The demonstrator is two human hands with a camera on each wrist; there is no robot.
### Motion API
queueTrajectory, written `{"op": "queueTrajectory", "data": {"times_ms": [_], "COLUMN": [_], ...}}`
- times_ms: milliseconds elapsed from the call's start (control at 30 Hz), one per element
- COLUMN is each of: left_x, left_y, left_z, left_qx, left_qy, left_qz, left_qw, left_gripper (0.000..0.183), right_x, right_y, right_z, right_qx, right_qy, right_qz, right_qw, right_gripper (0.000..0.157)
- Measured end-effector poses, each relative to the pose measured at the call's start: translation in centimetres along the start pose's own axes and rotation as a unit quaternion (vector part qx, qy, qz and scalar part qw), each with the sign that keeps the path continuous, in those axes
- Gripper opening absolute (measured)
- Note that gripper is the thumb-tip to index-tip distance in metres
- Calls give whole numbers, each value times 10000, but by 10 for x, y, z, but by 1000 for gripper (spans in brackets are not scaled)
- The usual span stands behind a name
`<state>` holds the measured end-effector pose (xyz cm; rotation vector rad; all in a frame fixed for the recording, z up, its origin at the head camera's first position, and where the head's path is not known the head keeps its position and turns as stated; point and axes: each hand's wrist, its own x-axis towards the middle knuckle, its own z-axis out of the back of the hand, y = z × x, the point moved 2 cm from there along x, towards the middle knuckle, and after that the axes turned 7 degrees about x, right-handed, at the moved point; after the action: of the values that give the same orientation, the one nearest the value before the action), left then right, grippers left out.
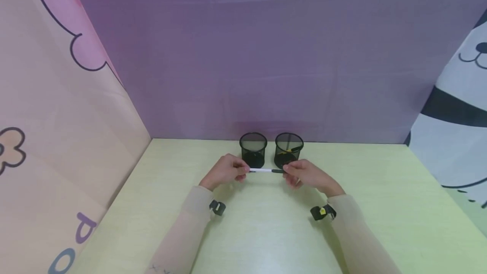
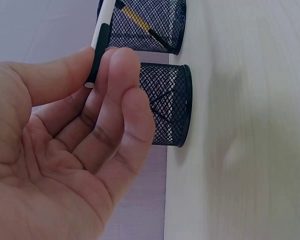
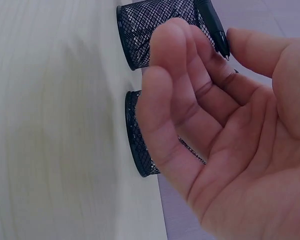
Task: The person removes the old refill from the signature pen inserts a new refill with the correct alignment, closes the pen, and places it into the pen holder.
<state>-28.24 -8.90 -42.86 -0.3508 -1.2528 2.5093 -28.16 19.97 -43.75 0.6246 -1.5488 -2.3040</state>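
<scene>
A white pen with a black grip (image 1: 264,170) is held level between both hands, in front of two black mesh cups. My left hand (image 1: 228,169) pinches its rear end between thumb and fingers; the left wrist view shows a dark part and a white end cap there. At the other end, my right hand (image 1: 306,175) pinches the black grip, and the bare writing tip (image 3: 227,57) shows in the right wrist view. Behind the hands stand the left mesh cup (image 1: 253,149) and the right mesh cup (image 1: 283,143). A yellow-and-black pen (image 2: 140,22) leans inside the right cup.
The cups stand near the back edge of the pale table (image 1: 258,231), close to a purple cloth wall (image 1: 266,54). A printed panel (image 1: 68,117) bounds the left side, and another panel with a panda (image 1: 456,138) the right.
</scene>
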Motion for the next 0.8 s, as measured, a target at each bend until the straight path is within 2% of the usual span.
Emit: {"op": "queueTrajectory", "data": {"times_ms": [800], "left_x": [1], "left_y": [0], "left_z": [-1], "left_qx": [-74], "left_qy": [58], "left_qz": [-1], "left_qw": [10000], "left_gripper": [17], "right_x": [1], "right_y": [-1], "right_z": [2], "right_qx": [-177], "right_qy": [1], "right_qz": [300], "right_qw": [9994], "right_gripper": [36]}}
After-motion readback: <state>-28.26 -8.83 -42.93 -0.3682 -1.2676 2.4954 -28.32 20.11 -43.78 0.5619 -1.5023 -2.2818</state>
